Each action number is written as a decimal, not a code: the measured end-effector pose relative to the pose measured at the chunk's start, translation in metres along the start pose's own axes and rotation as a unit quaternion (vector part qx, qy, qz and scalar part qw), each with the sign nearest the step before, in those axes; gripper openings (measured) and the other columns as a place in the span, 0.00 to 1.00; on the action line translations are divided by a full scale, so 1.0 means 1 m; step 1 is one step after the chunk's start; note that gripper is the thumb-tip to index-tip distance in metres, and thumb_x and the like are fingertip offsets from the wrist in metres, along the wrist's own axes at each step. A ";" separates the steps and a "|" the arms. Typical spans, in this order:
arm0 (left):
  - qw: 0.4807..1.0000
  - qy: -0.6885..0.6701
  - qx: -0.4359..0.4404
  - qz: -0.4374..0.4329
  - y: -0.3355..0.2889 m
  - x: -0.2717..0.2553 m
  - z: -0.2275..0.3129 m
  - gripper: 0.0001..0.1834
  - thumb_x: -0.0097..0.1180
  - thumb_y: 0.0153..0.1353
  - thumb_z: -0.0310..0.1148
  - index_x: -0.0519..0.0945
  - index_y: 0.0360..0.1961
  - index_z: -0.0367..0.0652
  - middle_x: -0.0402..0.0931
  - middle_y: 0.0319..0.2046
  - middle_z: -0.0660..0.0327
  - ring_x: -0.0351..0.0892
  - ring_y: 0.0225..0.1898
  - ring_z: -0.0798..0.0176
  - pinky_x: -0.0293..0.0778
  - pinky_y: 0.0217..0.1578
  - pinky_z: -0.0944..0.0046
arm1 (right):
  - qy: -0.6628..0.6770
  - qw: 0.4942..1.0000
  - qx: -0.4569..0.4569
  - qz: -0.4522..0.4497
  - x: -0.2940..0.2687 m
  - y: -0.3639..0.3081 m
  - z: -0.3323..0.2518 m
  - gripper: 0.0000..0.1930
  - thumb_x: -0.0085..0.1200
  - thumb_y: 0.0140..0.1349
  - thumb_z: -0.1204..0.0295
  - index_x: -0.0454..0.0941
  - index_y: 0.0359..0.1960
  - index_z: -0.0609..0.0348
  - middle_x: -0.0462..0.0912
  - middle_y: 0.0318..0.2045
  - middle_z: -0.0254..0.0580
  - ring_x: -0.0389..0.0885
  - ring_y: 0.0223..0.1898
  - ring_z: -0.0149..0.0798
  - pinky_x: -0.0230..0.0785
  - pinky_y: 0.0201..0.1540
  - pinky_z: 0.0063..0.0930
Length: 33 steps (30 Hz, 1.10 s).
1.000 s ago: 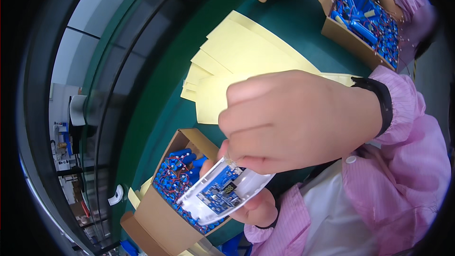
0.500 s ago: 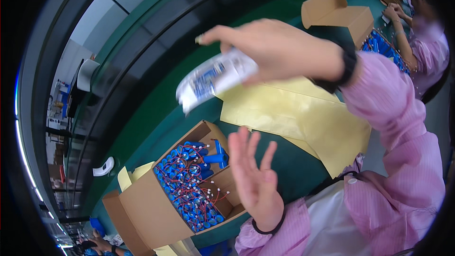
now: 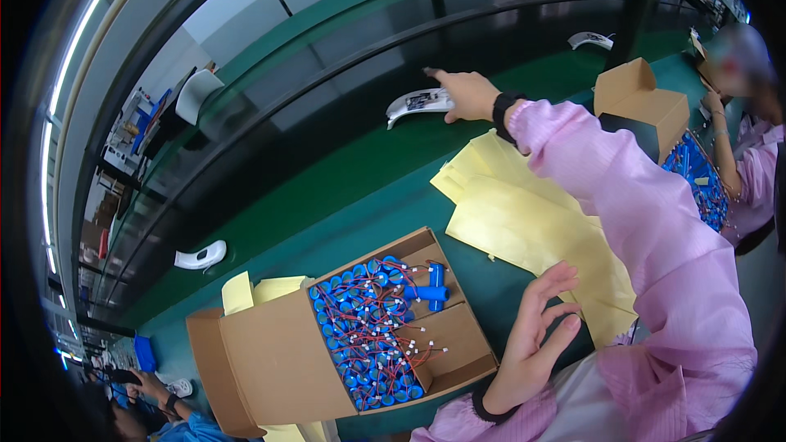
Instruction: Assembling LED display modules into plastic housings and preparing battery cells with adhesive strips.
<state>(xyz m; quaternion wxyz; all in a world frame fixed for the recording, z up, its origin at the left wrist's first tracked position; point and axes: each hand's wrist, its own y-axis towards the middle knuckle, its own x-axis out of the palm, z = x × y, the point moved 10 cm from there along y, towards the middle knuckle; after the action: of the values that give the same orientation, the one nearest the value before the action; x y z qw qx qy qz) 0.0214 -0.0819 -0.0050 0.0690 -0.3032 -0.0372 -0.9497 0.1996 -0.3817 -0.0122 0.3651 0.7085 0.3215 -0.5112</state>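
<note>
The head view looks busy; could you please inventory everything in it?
Casings: three, white, upper centre, left and upper right
Circuit board: one clear, dark, in central casing
Boxes: at least two, brown, lower centre and right
Cylinders: many, blue, in both boxes
Sheets: several, yellow, centre and beside near box
Worktop: one, green, under near box
Bin: one, blue, lower left
Co-workers: two visible, pink-clad and blue-clad, right and lower left
Wristbands: two, black, wrists
Sleeves: two, pink, right side
Right hand: one, bare, at central casing
Left hand: one, bare, open, lower right

White shell [image 3: 400, 106], blue batteries [image 3: 425, 293], yellow paper [image 3: 524, 221], pink striped sleeve [image 3: 614, 147]
</note>
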 end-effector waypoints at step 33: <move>0.996 0.040 0.008 0.075 0.003 -0.004 -0.002 0.18 0.49 0.59 0.23 0.67 0.52 0.37 0.65 0.55 0.49 0.69 0.55 0.55 0.70 0.51 0.56 | 0.114 0.987 -0.049 -0.106 -0.057 -0.272 -0.078 0.49 0.66 0.42 0.73 0.52 0.67 0.58 0.65 0.53 0.57 0.77 0.42 0.56 0.74 0.36 0.44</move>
<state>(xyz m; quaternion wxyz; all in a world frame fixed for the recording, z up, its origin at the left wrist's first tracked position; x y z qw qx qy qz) 0.0244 -0.0841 -0.0089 0.1436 -0.2659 -0.0196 -0.9530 -0.0035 -0.1771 0.0072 0.3040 0.7053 0.4586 -0.4470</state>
